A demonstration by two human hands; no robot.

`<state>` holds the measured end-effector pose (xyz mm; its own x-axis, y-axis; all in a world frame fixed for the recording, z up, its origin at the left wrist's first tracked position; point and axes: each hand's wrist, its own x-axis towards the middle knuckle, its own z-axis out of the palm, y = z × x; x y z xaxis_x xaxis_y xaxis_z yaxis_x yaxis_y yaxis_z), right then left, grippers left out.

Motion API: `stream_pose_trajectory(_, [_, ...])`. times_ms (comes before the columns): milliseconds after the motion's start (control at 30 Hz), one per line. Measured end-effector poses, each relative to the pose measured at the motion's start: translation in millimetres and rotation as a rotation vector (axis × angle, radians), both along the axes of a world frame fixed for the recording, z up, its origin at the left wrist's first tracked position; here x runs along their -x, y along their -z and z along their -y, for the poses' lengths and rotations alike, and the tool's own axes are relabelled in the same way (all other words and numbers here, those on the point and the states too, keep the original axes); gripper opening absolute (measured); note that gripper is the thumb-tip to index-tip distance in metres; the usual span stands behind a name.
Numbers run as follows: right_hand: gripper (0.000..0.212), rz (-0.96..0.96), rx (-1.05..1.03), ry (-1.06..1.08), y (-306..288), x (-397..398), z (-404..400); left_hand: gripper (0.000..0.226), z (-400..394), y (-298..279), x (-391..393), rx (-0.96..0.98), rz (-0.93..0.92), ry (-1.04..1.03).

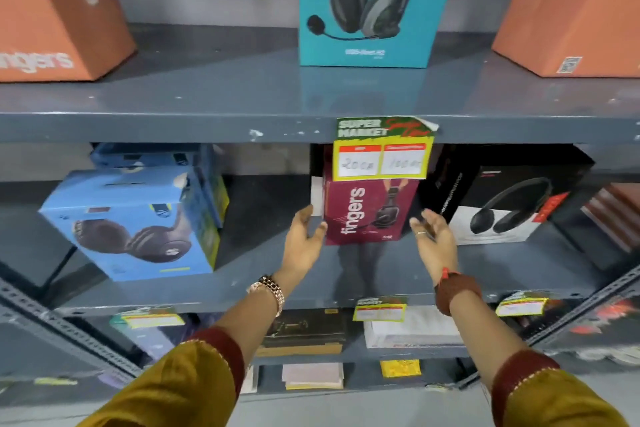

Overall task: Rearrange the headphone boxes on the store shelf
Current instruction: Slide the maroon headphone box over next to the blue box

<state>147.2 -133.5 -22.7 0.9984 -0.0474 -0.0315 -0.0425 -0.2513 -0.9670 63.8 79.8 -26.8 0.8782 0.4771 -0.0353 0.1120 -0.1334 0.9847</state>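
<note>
A maroon "fingers" headphone box (367, 211) stands upright in the middle of the second shelf (381, 274). My left hand (304, 239) is open beside its left edge, thumb touching the lower left corner. My right hand (434, 239) is open just right of the box, slightly apart from it. A blue headphone box (135, 222) sits tilted at the left of the same shelf. A black-and-white headphone box (505, 204) sits at the right. On the top shelf stands a teal headset box (374, 7) between two orange boxes, one at the left (52, 14) and one at the right (581, 10).
A yellow price tag (382, 152) hangs from the top shelf's front edge and covers the maroon box's upper part. More tags and stacked boxes (408, 326) fill the lower shelves. Slotted metal uprights (69, 333) frame both sides. Brown items (613, 215) sit far right.
</note>
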Motion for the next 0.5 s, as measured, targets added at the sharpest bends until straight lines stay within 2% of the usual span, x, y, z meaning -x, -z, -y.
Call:
stream_pose_trajectory(200, [0.059,-0.062,-0.081,-0.179,-14.8,-46.2,-4.9,0.054,14.0,-5.7,-43.6,0.003,0.073,-0.103])
stream_pose_trajectory(300, [0.042,-0.063,-0.012,-0.289,-14.3,-58.2,-7.7,0.044,17.9,-2.8,-52.7,-0.111,0.063,-0.136])
stream_pose_trajectory(400, [0.049,-0.036,0.044,-0.282,-13.7,-58.2,-5.9,0.039,22.8,-2.7,-47.2,-0.241,0.042,-0.191])
stream_pose_trajectory(500, [0.036,0.035,0.067,-0.284,-15.1,-47.5,2.6,0.042,27.3,-5.3,-31.4,-0.316,0.032,-0.23])
